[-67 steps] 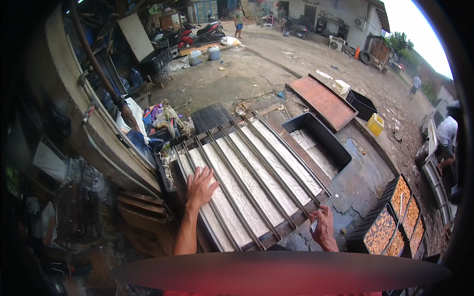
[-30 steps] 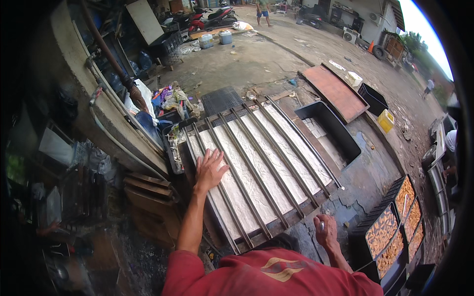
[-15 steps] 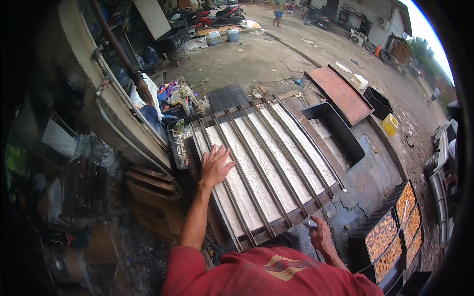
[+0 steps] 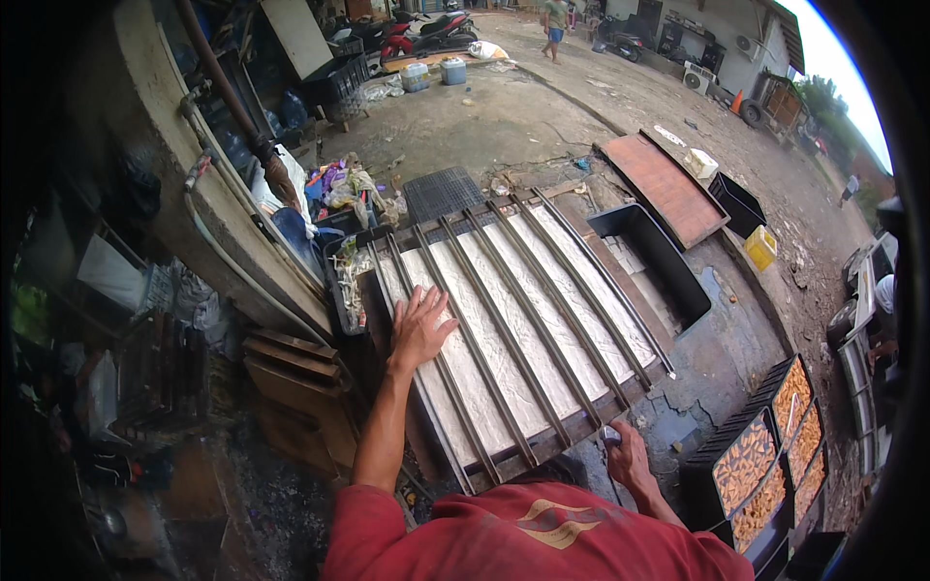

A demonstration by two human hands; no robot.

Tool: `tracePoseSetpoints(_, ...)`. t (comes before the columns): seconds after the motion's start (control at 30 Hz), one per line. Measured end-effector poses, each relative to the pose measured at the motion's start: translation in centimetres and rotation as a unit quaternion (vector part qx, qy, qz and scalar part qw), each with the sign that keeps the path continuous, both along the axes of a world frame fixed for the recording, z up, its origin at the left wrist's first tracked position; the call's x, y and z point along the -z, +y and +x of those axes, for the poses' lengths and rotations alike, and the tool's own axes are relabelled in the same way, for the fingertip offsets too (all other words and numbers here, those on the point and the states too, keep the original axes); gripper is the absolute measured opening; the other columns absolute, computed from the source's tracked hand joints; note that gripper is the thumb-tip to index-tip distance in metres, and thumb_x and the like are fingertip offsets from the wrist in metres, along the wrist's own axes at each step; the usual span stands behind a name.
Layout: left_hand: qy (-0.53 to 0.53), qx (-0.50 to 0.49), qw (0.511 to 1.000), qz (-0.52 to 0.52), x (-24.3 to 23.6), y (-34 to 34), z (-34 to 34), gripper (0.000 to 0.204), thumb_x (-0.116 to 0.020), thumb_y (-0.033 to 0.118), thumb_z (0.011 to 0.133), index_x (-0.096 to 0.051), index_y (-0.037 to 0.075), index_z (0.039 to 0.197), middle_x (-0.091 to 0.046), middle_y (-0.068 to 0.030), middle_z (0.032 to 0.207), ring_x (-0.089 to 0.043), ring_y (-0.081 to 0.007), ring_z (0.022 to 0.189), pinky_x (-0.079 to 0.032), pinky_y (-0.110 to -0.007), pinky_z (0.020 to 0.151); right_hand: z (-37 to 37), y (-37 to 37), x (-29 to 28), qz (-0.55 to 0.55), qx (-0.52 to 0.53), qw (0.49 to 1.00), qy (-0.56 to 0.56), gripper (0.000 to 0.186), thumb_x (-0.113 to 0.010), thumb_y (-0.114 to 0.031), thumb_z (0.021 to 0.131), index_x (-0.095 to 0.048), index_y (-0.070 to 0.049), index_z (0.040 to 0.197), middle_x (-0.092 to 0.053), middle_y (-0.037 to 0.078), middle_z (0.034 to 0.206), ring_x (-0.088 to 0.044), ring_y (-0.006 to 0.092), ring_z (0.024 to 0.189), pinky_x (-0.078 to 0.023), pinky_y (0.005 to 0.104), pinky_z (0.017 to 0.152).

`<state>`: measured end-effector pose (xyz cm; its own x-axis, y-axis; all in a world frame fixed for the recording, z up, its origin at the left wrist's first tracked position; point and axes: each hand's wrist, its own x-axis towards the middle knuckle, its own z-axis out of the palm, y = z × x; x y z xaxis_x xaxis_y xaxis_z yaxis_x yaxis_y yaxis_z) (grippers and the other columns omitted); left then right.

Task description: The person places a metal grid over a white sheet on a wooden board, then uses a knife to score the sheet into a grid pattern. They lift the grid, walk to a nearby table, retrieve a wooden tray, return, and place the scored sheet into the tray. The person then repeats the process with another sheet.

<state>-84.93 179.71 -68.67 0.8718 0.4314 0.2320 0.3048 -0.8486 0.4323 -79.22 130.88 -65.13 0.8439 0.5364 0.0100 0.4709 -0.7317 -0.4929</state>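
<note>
In front of me lies a wide white slab (image 4: 504, 332), cloth-covered or soft-looking, in a dark frame (image 4: 639, 395). Several long metal bars (image 4: 542, 339) cross it side by side, running from near to far. My left hand (image 4: 419, 327) rests on the slab's left part with fingers spread, over one of the bars, gripping nothing. Beside the frame's near right corner is my right hand (image 4: 628, 453), its fingers curled around a small greyish, shiny thing (image 4: 610, 436) that I cannot make out. My palm and sleeve hide most of it.
A black tub (image 4: 678, 281) stands right of the frame, with a reddish board (image 4: 668, 189) beyond. Crates of orange-brown pieces (image 4: 760, 465) are at the lower right. Wooden boards (image 4: 295, 378) stack at the left. Farther off, a person (image 4: 553, 29) walks past motorbikes (image 4: 426, 34).
My view has shifted slightly. Both hands keep nearly the same places on and beside the frame. The distant person has stepped nearer.
</note>
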Motion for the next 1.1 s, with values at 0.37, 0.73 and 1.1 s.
tracePoseSetpoints(0.37, -0.003, -0.001, 1.0, -0.004, 0.0, 0.0, 0.0, 0.067, -0.058, 0.055, 0.1, -0.053, 0.015, 0.153, -0.043, -0.0106, 0.163, -0.027, -0.0336, 0.156, -0.015, -0.057, 0.126, -0.3, 0.1, -0.7, -0.016, -0.004, 1.0, 0.02, 0.026, -0.065, -0.014, 0.093, -0.068, -0.005, 0.117, -0.07, 0.023, 0.111, -0.063, 0.0437, 0.109, -0.048, 0.0499, 0.096)
tracePoseSetpoints(0.73, 0.013, -0.003, 1.0, 0.002, -0.3, -0.1, 0.1, 0.067, -0.056, 0.056, 0.1, -0.053, 0.015, 0.153, -0.042, -0.0096, 0.164, -0.025, -0.0327, 0.157, -0.014, -0.057, 0.127, -0.9, 0.5, -1.6, -0.004, 0.053, 0.996, 0.071, 0.025, -0.065, -0.018, 0.096, -0.063, -0.004, 0.117, -0.071, 0.028, 0.096, -0.067, 0.05, 0.094, -0.05, 0.0554, 0.081)
tracePoseSetpoints(1.1, 0.01, -0.006, 1.0, -0.017, -0.1, 0.0, -0.2, 0.067, -0.056, 0.056, 0.1, -0.05, 0.018, 0.155, -0.041, -0.0089, 0.165, -0.024, -0.0313, 0.158, -0.013, -0.055, 0.127, -0.5, 1.0, -1.6, -0.021, 0.105, 0.99, 0.096, 0.04, -0.065, -0.04, 0.099, -0.068, -0.001, 0.092, -0.064, 0.023, 0.073, -0.063, 0.0399, 0.068, -0.048, 0.0481, 0.067)
